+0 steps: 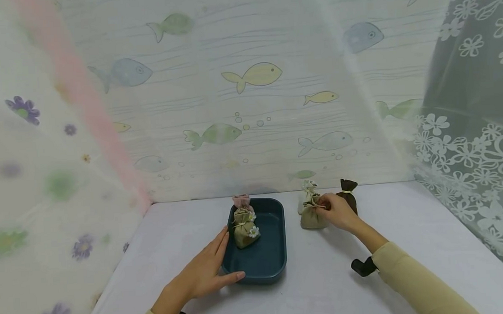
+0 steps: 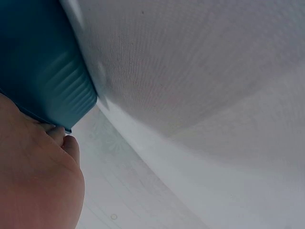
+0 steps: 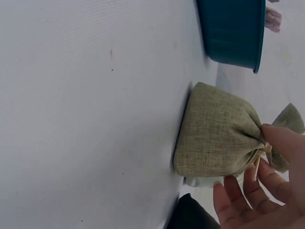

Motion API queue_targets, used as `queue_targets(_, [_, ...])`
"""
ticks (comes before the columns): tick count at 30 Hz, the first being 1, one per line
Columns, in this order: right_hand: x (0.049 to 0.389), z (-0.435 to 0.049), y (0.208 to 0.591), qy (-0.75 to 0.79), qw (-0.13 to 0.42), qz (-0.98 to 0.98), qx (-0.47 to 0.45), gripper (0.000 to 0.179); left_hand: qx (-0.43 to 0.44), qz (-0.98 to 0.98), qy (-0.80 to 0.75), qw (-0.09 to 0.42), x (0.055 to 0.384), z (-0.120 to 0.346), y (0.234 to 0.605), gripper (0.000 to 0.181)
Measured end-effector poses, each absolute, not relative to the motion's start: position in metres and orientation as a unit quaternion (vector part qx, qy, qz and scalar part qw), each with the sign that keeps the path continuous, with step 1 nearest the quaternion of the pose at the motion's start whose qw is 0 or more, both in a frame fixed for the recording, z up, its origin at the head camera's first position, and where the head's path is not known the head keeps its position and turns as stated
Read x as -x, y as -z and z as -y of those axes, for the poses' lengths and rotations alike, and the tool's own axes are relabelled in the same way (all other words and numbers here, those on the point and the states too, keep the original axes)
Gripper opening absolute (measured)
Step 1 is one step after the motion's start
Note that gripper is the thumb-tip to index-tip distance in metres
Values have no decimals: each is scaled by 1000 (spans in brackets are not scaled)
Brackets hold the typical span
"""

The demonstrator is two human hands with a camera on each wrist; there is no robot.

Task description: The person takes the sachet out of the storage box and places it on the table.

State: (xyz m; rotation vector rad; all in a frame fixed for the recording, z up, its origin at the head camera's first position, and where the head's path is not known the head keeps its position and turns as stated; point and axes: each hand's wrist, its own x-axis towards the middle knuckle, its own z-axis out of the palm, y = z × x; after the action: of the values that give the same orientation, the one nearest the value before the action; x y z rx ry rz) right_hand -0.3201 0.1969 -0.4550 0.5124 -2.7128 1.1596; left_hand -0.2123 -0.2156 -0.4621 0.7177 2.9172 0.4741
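My right hand point(image 1: 337, 213) pinches the tied neck of a greenish-beige cloth drawstring pouch point(image 1: 312, 218), just right of the blue tray point(image 1: 273, 248). In the right wrist view the pouch point(image 3: 214, 133) stands with its base at the white cloth, and thumb and fingers meet at its cord. My left hand point(image 1: 199, 271) rests against the tray's left side, fingers straight along the rim and thumb over the near corner. Inside the tray lie an olive pouch point(image 1: 242, 232) with small white flowers and a pink pouch point(image 1: 241, 201) behind it.
A pale pouch point(image 1: 309, 186) stands behind the held one, and a dark brown pouch point(image 1: 349, 186) is partly hidden behind my right hand. White cloth point(image 1: 174, 222) covers the table. A fish-print curtain point(image 1: 254, 128) hangs along the back edge, with other curtains at both sides.
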Motion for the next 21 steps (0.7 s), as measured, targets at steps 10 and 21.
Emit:
queue_targets(10, [310,-207,451,-369,95,906,-185,29,-238,-958,-153,49,214,216,461,110])
queue_targets(21, [295,-212,450,-371,103,900,-203,23,-235,-959,-154,51,213,216,463,111])
